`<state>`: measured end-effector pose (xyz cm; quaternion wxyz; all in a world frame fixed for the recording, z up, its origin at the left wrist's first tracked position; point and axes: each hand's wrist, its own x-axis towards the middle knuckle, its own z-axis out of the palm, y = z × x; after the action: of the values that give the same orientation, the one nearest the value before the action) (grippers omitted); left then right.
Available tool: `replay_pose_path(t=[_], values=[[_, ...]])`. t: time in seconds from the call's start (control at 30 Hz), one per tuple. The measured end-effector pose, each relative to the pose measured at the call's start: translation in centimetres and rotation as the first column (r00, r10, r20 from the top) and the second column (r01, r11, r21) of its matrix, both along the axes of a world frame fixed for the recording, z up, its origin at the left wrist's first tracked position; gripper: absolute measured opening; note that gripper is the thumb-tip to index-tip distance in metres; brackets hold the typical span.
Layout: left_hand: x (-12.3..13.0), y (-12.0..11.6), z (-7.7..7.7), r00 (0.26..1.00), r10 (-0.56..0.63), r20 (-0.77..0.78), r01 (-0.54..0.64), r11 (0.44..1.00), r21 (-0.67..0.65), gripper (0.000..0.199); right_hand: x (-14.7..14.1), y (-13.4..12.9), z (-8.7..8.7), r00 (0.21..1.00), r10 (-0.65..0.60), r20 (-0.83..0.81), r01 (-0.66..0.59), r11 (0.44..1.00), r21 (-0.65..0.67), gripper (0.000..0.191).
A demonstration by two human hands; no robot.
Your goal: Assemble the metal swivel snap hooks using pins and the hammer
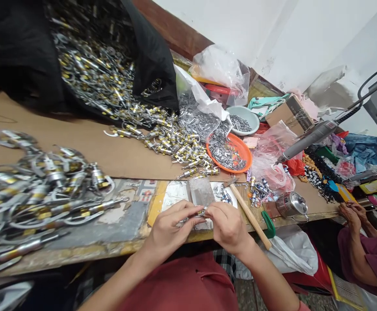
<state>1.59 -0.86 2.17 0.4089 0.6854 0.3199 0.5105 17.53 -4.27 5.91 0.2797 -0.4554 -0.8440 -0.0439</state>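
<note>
Close to the table's front edge, my left hand (174, 224) and my right hand (228, 224) meet fingertip to fingertip. Between them they pinch a small metal fitting (202, 212), mostly hidden by the fingers. Just behind my hands sits a grey metal block (200, 192) on a white cloth (175, 193). A hammer with a wooden handle (250, 211) lies to the right of my right hand. Silver and yellow metal fittings (175, 140) are heaped behind and to the left, with another pile of fittings (50, 181) at the near left.
A black bag (154, 65) spills fittings at the back. An orange plate (248, 157) and a pale bowl (251, 119) hold small metal pins. An electric screwdriver (308, 142) hangs at right, above a metal mug (290, 205). A co-worker's hands (352, 214) are at far right.
</note>
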Motion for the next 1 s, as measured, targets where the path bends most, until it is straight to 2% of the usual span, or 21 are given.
replay_pose_path(t=[0.23,0.6,1.0], values=[[0.0,-0.4,-0.2,1.0,0.002,-0.008,-0.001,0.999,0.038,0.019,-0.2,-0.4,-0.2,1.0,-0.01,0.009,0.01,1.0,-0.002,0.025],[0.1,-0.4,-0.9,0.997,0.031,0.072,-0.041,0.99,0.136,0.021,-0.2,-0.6,-0.7,0.998,-0.064,-0.021,0.063,0.997,-0.036,0.025],[0.0,-0.7,-1.9,0.998,0.039,0.042,-0.04,0.999,0.013,0.013,-0.3,-1.2,-2.2,0.984,-0.105,-0.146,0.086,0.988,-0.132,0.02]])
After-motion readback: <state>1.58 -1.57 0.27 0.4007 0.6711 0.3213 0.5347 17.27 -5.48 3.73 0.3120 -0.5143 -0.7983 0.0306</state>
